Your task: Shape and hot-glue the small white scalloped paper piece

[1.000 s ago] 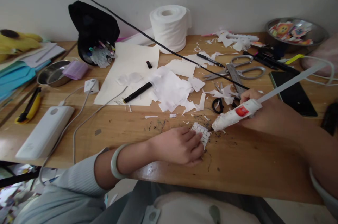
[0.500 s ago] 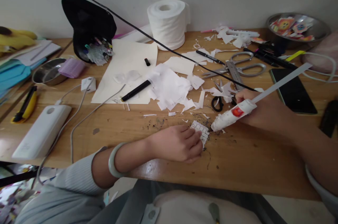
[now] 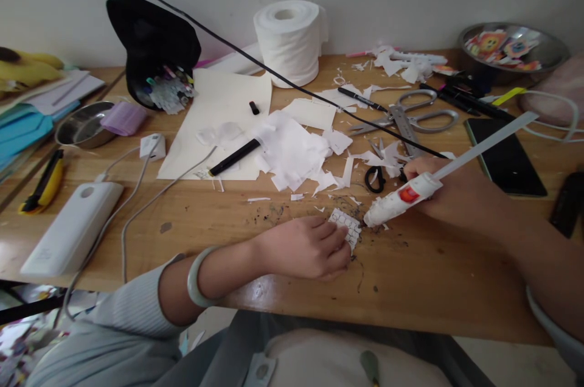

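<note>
My right hand (image 3: 438, 186) is wrapped round a white hot glue gun (image 3: 399, 200) with a red-orange label. A long translucent glue stick (image 3: 488, 142) sticks out of its back end. The gun's nozzle points left and down, right beside a small white paper piece (image 3: 347, 226) drawn with black scale-like outlines. My left hand (image 3: 314, 249) has its fingers curled over the lower left part of that piece, on the wooden table (image 3: 410, 289). Its fingertips and part of the paper are hidden.
Paper scraps (image 3: 296, 149), large scissors (image 3: 410, 119), small black-handled scissors (image 3: 375, 179) and a black marker (image 3: 235, 157) lie beyond my hands. A black cable (image 3: 219, 40) crosses above them. A phone (image 3: 505, 156) lies right, a white power bank (image 3: 73, 227) left, and a paper roll (image 3: 289, 43) stands behind.
Almost nothing differs. Both hands, the glue gun and the drawn paper piece stay in place; the view has shifted very slightly.
</note>
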### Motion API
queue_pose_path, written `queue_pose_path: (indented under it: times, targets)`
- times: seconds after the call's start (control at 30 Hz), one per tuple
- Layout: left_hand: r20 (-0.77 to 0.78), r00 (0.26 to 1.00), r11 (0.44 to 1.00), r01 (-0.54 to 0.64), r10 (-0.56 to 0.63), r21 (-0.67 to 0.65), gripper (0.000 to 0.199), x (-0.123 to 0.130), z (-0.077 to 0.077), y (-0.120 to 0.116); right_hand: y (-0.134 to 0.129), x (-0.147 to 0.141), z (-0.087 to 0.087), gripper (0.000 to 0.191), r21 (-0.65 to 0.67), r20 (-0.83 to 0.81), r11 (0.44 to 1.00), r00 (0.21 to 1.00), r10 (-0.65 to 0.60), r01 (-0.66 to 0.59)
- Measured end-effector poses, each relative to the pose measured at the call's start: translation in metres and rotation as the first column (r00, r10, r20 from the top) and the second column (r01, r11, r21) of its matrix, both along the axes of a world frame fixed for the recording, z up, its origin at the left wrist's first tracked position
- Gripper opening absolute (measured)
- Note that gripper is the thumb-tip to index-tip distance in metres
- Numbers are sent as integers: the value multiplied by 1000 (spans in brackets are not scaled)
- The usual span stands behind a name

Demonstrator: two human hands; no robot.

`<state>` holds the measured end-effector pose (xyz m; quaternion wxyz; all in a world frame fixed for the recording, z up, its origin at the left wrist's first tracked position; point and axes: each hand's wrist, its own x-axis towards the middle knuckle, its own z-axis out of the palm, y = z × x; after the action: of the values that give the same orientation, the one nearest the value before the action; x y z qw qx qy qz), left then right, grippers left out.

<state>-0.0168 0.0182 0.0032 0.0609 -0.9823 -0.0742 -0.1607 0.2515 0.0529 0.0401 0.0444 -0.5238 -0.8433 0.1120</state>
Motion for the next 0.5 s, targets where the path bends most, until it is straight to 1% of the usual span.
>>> queue_pose_path:
  times: [0.3, 0.5]
  targets:
    - [6, 1000, 1000, -5, 5, -3, 28, 0, 0, 0, 0, 0, 2, 10, -12, -6, 1000, 1000, 7, -7]
    - [8, 1000, 1000, -7, 7, -6, 28, 0, 0, -1, -2, -2, 4, 8, -17, 7, 1000, 1000, -13, 13]
